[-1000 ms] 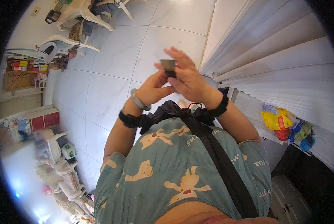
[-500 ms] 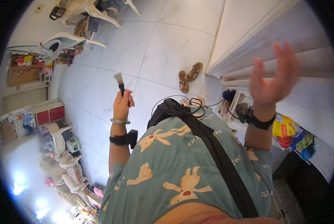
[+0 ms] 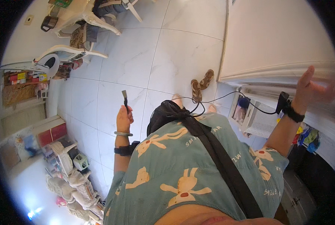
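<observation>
Brush with a flat, pale bristle head and a slim black handle (image 3: 125, 98) stands well to the left of a pair of brown strappy sandals (image 3: 196, 90) and slightly lower in the view, its bristles pointing away from the body. The person's left hand (image 3: 124, 118) wraps its fingers round the handle, so that grip is clenched on the brush. A rounded grey-green bangle (image 3: 123, 134) and a black fabric wrist strap (image 3: 123, 150) circle the same arm, lower left of the sandals.

Far to the right of the sandals, the person's right hand (image 3: 314, 91) is raised and blurred, thumb upright and fingers extended; its grip is released and no object shows in it. Whether it touches the broad off-white panel (image 3: 276, 41) behind it, I cannot tell. Another black wrist strap (image 3: 294, 114) goes round this wrist and bears a dark device (image 3: 283, 102). From the device, a thin black cable (image 3: 259, 109) runs leftward, passing just below the sandals, to a black gathered pouch (image 3: 163, 117) at the person's waist.

Directly below the sandals spreads a grey-green garment with cream rabbit prints (image 3: 156, 168), crossed by a wide black strap (image 3: 227, 172). Lower right of the sandals are a white shelf unit (image 3: 263, 122) and bundled colourful plastic bags (image 3: 312, 137). White marbled floor tiles (image 3: 130, 56) lie under and around the sandals, and cream curved-leg furniture (image 3: 96, 21) stands at their upper left.
</observation>
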The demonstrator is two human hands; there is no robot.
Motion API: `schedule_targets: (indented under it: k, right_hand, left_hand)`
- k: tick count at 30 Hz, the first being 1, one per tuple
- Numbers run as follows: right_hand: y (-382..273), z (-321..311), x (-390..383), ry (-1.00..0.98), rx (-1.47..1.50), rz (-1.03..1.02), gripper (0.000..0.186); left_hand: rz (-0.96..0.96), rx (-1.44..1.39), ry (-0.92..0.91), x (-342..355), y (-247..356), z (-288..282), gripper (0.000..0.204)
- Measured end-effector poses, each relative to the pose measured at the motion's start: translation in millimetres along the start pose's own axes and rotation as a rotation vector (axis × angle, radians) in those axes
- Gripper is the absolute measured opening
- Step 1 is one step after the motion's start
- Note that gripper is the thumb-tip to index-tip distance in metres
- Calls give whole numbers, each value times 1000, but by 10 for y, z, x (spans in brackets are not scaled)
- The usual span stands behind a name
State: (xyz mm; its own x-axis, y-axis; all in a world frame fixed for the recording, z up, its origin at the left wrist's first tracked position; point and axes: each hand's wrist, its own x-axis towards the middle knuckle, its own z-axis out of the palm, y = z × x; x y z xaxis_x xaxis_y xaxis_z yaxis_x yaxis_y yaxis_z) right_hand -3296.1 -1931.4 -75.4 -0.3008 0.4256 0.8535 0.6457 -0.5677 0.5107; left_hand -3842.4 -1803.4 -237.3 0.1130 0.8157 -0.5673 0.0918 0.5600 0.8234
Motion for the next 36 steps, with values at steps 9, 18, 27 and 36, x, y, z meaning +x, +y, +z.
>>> schedule_targets:
  k: [9, 18, 27, 36]
  right_hand:
    - [214, 121, -54, 77, -203, 2, 63]
    - [353, 286, -352, 41, -83, 65, 76]
    - [39, 187, -70, -1, -10, 206, 69]
    - [21, 216, -125, -17, 51, 249, 72]
  left_hand:
    - [-1, 31, 7, 478, 220, -310, 36]
    - [-63, 99, -226, 800, 288, 3, 35]
    - [-48, 166, -287, 910, 431, -7, 36]
    - [-47, 151, -208, 977, 475, -144, 37]
